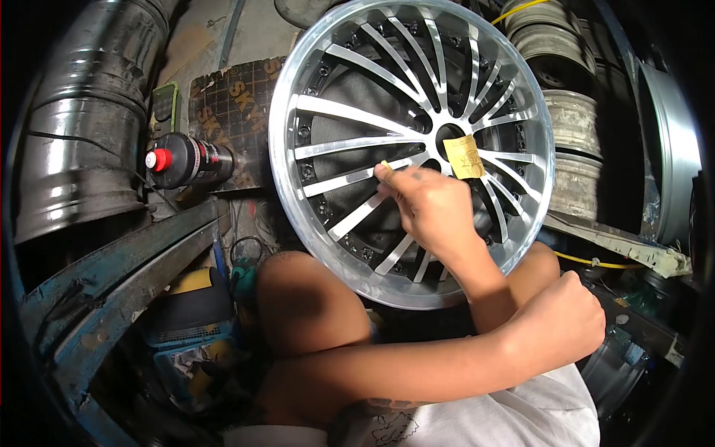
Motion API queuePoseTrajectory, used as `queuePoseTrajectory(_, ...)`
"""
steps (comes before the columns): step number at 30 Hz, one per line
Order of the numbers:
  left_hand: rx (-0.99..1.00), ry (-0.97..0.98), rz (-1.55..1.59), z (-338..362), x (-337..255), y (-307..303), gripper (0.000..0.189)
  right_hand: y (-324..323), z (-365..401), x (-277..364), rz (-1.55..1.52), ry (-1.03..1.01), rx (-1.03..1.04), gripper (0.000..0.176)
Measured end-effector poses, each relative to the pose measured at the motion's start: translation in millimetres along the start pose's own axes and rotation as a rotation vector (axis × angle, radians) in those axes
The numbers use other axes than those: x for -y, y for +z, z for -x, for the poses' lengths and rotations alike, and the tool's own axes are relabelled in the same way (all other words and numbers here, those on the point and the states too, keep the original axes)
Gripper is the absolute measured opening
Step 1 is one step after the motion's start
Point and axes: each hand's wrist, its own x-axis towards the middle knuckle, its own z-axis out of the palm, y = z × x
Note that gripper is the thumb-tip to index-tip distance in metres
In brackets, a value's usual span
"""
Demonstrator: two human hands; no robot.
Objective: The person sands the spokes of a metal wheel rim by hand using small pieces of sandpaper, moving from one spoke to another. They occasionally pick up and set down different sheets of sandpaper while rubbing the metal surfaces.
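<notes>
A large alloy wheel rim (pixel 357 143) with bright, thin spokes and dark gaps leans in front of my knees. My right hand (pixel 432 205) is closed in a pinch on a small yellowish piece of sandpaper (pixel 385 165), its fingertips on a spoke left of the hub. Another yellow sheet of sandpaper (pixel 467 156), with print on it, lies against the rim beside the centre hole. My left hand (pixel 562 320) is a fist at the right, its arm crossing in front of my right forearm. Its curled fingers face away, so whatever they may hold is hidden.
A black bottle with a red cap (pixel 192 160) lies on a dark printed board (pixel 238 104) at left. Shiny metal drums (pixel 82 156) stand beyond it. Stacked wheel rims (pixel 570 127) rise at right. Blue metal bars (pixel 119 261) and a blue basket (pixel 190 335) are lower left.
</notes>
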Motion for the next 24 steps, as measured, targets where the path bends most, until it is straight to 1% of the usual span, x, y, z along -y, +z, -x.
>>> queuePoseTrajectory(2, -0.020, -0.006, 0.011, 1, 1, 1, 0.010, 7, 6, -6, -0.025, -0.001, 0.041, 0.024)
queuePoseTrajectory(5, 0.062, 0.009, -0.018, -1, 1, -4, 0.011, -7, -4, 5, -0.117, 0.023, -0.059, 0.024)
queuePoseTrajectory(8, -0.054, -0.053, -0.082, 4, -2, -19, 0.011, 22, 11, -1, -0.065, 0.076, -0.062, 0.022)
queuePoseTrajectory(11, 0.069, -0.006, 0.006, -2, -1, -4, 0.011, 1, 5, 10, -0.062, 0.071, -0.037, 0.026)
queuePoseTrajectory(12, 0.077, -0.003, 0.004, -1, -3, -1, 0.011, -7, 7, 14, -0.055, 0.086, -0.032, 0.028)
queuePoseTrajectory(13, 0.082, 0.005, -0.008, -1, -1, 0, 0.011, -5, 2, 11, -0.102, 0.060, -0.129, 0.029)
queuePoseTrajectory(16, 0.067, 0.002, -0.015, 0, -2, 0, 0.012, 21, 5, 5, -0.019, 0.094, -0.093, 0.023)
queuePoseTrajectory(18, 0.052, -0.011, -0.029, -1, 2, -3, 0.012, 7, 12, 9, 0.028, 0.105, 0.014, 0.023)
queuePoseTrajectory(20, 0.065, -0.022, -0.002, -2, -3, 1, 0.012, 1, 7, 18, -0.096, 0.120, -0.093, 0.023)
queuePoseTrajectory(23, 0.063, -0.008, -0.006, 0, -2, 2, 0.013, 24, 9, 7, -0.001, 0.090, -0.111, 0.021)
queuePoseTrajectory(24, 0.066, -0.009, -0.008, 0, -4, 2, 0.013, 26, 15, 11, -0.037, 0.169, -0.078, 0.021)
